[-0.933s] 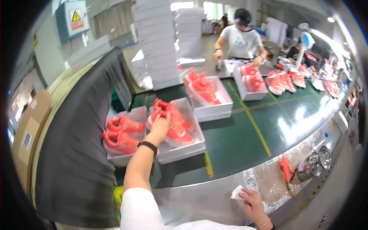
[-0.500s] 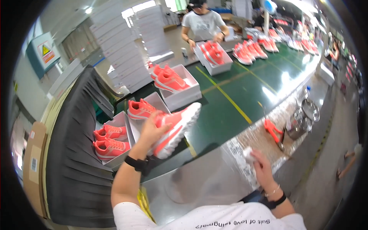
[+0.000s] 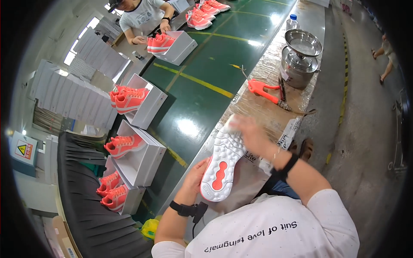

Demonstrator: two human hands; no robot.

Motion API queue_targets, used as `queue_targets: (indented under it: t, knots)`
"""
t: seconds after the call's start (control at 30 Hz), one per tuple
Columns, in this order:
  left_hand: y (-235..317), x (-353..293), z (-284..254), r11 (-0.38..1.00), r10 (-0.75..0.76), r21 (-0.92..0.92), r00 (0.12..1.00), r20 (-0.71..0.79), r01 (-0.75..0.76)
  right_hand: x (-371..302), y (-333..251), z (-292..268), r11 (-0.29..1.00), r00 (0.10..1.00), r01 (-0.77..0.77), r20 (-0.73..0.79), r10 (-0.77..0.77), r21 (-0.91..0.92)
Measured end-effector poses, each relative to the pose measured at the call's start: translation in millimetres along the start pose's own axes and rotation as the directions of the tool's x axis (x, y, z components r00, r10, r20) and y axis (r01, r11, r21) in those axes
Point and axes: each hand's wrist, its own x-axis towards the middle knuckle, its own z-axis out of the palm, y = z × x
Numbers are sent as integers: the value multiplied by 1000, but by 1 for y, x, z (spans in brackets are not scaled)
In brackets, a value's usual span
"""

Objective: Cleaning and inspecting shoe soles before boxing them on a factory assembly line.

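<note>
A coral-and-white sneaker (image 3: pixel 227 151) is tilted so its white, bumpy sole with a red centre patch faces up. My left hand (image 3: pixel 195 177) grips it along the side near the heel. Motion blurs my right hand (image 3: pixel 250 132), its fingers curled down at the toe end of the sole; whatever lies under them blends with the white sole. To the left, a white shoebox (image 3: pixel 144 161) stands tilted with one coral sneaker (image 3: pixel 124 145) in it. Beside that, another box (image 3: pixel 134 200) holds a pair of coral sneakers (image 3: pixel 114 191).
A red air blow gun (image 3: pixel 262 89) and a steel pot-like dispenser (image 3: pixel 297 69) sit on the plastic-wrapped bench (image 3: pixel 241 105) to the right. Across the green belt (image 3: pixel 193 112), a co-worker (image 3: pixel 144 19) handles a boxed pair (image 3: pixel 178 47). A further shoebox (image 3: pixel 148 105) holds sneakers.
My left hand has brought the sneaker away from the boxes toward me, sole up. My right hand, which pinched a small white wad, has moved left onto the toe. The view has turned right.
</note>
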Motion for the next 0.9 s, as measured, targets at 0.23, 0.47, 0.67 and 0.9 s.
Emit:
queue_targets:
  t: [0.23,0.47,0.67,0.9]
  knots:
    - [-1,-3,-2,998,49,32,992,-119,-46,23,-44,-1,942,975,129,135,-178,310]
    - [9,-2,21,992,-14,-129,1000,7,15,13,27,13,976,996,-70,61,58,207]
    - [-9,32,-31,946,-33,-320,997,68,53,-21,10,7,958,991,-71,-88,99,279]
    - [0,13,-3,971,16,-236,984,179,27,-30,-81,-28,831,886,325,163,-435,452]
